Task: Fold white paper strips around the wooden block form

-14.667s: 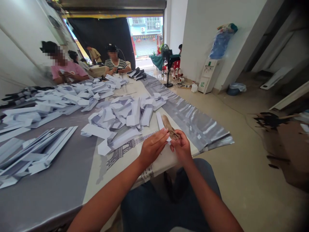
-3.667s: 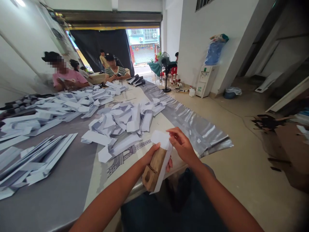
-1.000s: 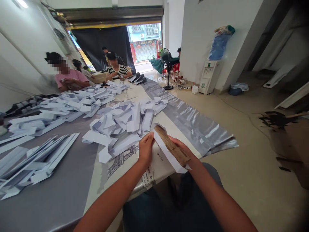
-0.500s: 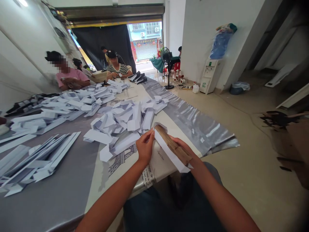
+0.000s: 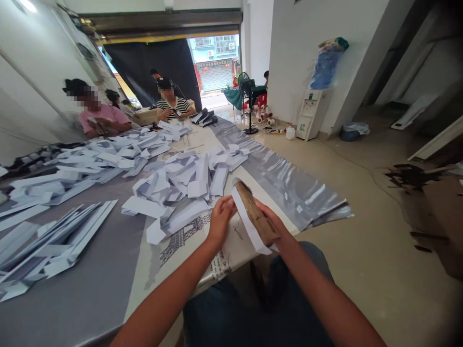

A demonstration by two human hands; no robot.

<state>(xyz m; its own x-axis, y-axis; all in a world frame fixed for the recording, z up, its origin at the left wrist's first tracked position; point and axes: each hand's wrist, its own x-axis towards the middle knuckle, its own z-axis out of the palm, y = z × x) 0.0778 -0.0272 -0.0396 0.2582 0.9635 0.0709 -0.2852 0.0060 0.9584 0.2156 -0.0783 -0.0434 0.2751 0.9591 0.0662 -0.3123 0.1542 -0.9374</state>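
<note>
A long wooden block (image 5: 256, 214) lies slantwise over the table's near edge, with a white paper piece (image 5: 244, 218) wrapped along its left side. My right hand (image 5: 274, 222) is closed on the block's near end from beneath. My left hand (image 5: 220, 220) pinches the paper's far edge at the block's upper end, fingers curled. Just beyond my hands lies a heap of folded white paper pieces (image 5: 188, 179).
A long table (image 5: 108, 255) carries more paper heaps (image 5: 94, 154), flat white strips (image 5: 47, 241) at the left and silver foil (image 5: 289, 183) along its right edge. Two people (image 5: 97, 113) sit at the far end. A fan (image 5: 248, 99) and a water dispenser (image 5: 311, 113) stand on the floor.
Over the last second the block has tilted a little more upright and shifted slightly left. My left hand stays at the paper's upper edge, its fingers curling tighter.
</note>
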